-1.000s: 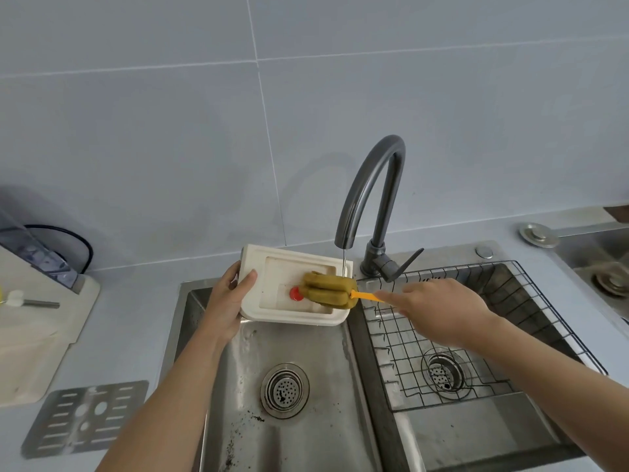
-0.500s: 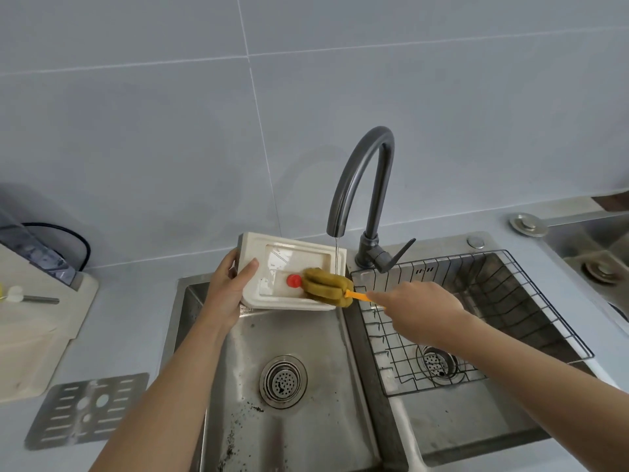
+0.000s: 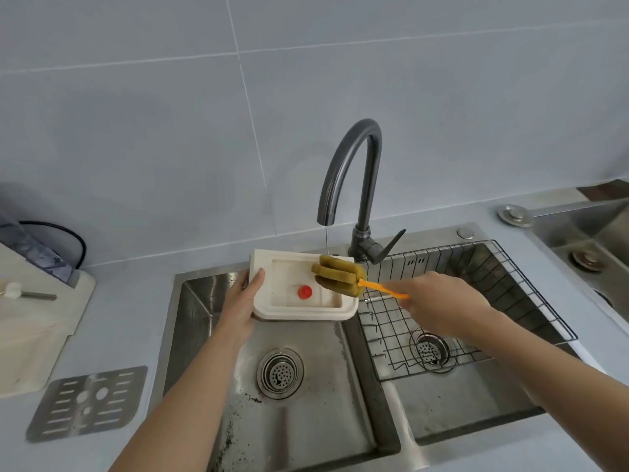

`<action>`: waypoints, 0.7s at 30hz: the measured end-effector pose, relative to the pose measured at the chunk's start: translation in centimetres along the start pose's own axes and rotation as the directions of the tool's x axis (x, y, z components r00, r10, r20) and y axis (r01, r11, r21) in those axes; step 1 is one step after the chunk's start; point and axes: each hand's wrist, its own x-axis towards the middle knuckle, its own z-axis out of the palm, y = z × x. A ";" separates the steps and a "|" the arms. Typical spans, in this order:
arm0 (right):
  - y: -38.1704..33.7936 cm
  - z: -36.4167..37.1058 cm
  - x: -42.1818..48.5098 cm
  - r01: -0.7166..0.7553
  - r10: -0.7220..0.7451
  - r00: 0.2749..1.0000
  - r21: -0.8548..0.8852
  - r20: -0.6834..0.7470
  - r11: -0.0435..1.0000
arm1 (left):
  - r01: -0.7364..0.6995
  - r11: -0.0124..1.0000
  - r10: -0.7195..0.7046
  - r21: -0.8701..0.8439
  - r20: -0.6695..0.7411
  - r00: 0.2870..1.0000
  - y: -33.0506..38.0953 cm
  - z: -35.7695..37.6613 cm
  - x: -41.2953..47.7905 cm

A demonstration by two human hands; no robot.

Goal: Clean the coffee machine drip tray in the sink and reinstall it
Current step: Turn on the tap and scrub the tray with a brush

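A cream plastic drip tray [image 3: 296,313] with a red float [image 3: 304,291] in its basin is held over the left sink bowl [image 3: 306,403]. My left hand [image 3: 243,303] grips its left edge, thumb on top. My right hand [image 3: 439,301] holds the orange handle of a sponge brush [image 3: 340,275], whose olive sponge head lies on the tray's far right corner. A thin stream of water falls from the dark faucet [image 3: 354,175] onto the sponge.
The tray's metal grille [image 3: 86,403] lies on the counter at the left, in front of the cream coffee machine [image 3: 30,328]. A wire rack [image 3: 459,301] sits in the right sink bowl. A second sink [image 3: 592,240] is at the far right.
The sponge head has moved from beside the red float up to the tray's far right corner. The tray is tilted a little more toward me.
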 end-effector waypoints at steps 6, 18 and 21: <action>0.4 0.7 -0.8 -0.039 0.039 0.999 0.015 0.004 0.999 | 0.168 0.981 -0.166 -0.094 0.031 0.986 -2.8 1.5 -0.3; 0.6 2.7 -1.1 -0.056 0.054 0.998 -0.096 -0.022 0.994 | 0.244 0.962 -0.225 -0.121 0.149 0.963 -6.0 4.5 -1.2; 0.4 2.7 -0.7 -0.035 0.033 0.999 -0.100 -0.028 0.994 | 0.247 0.964 -0.229 -0.104 0.159 0.960 -6.0 4.6 -0.5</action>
